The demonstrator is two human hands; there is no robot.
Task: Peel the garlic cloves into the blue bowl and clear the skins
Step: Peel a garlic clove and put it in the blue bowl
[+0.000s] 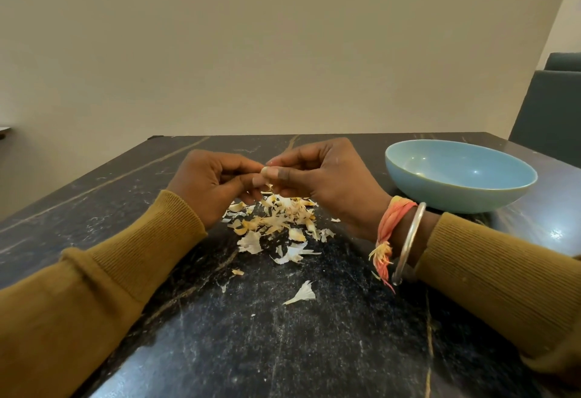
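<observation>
The left hand and right hand — each grip curled, pinching one garlic clove — hover above the garlic skins, near the blue bowl.

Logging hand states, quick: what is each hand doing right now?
Left hand: closed, pinching the garlic clove.
Right hand: closed, pinching the same clove from the other side.

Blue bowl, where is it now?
In the head view, the blue bowl sits on the dark table at the right, close to the wrist of the right hand.
</observation>
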